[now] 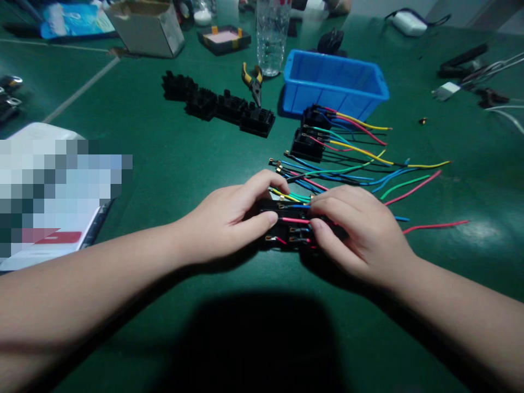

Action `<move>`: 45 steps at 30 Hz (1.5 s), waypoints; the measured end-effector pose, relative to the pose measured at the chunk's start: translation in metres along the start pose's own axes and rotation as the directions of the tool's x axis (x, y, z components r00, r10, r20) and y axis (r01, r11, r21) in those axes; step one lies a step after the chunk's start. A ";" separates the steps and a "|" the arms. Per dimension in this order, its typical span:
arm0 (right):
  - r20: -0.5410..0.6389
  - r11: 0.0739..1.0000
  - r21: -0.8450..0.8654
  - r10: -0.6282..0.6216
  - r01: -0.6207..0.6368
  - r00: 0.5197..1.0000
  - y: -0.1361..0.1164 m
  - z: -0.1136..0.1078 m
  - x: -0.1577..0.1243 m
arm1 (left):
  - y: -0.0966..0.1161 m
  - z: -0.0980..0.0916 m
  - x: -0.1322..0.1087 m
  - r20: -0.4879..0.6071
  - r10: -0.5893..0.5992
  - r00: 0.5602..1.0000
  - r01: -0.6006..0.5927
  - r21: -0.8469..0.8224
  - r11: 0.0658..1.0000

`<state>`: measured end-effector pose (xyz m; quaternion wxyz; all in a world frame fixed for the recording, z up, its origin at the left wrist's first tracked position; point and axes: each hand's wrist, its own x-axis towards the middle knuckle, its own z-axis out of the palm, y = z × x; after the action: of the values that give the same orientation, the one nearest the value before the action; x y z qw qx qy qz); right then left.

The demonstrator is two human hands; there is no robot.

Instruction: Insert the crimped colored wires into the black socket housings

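Note:
My left hand is closed around the left end of a black plastic housing, its thumb pressed at the end of a red wire. The fingers of my right hand pinch that red wire from the right, over the housing. Short blue and red wires with metal terminals lie in the housing's slots. Just behind my hands is a loose bunch of blue, green, red and yellow wires with brass-coloured terminals. Part of the housing is hidden under my fingers.
Behind the wires sit wired black housings beside a blue bin. A row of black plastic parts, yellow-handled pliers and a clear plastic cup stand farther back. At left lies a partly blurred-out device; a cardboard box is behind.

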<state>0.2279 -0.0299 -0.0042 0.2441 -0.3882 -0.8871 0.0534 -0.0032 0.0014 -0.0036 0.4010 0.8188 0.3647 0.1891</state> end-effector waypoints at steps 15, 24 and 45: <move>-0.021 1.000 0.000 0.028 -0.028 0.999 0.003 0.002 0.000 | 0.002 0.001 0.001 -0.006 -0.014 1.000 0.014 0.022 1.000; -0.034 0.979 0.082 -0.185 0.187 0.982 0.000 0.000 -0.001 | 0.002 -0.001 0.002 0.017 -0.013 1.000 0.013 0.013 1.000; 0.052 0.973 0.024 -0.229 0.228 0.972 0.002 0.001 -0.004 | 0.002 0.000 0.000 0.014 0.001 1.000 -0.001 -0.034 0.999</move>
<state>0.2312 -0.0318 -0.0072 0.2276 -0.2800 -0.9316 0.0434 -0.0024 0.0013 -0.0021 0.4175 0.8133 0.3580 0.1897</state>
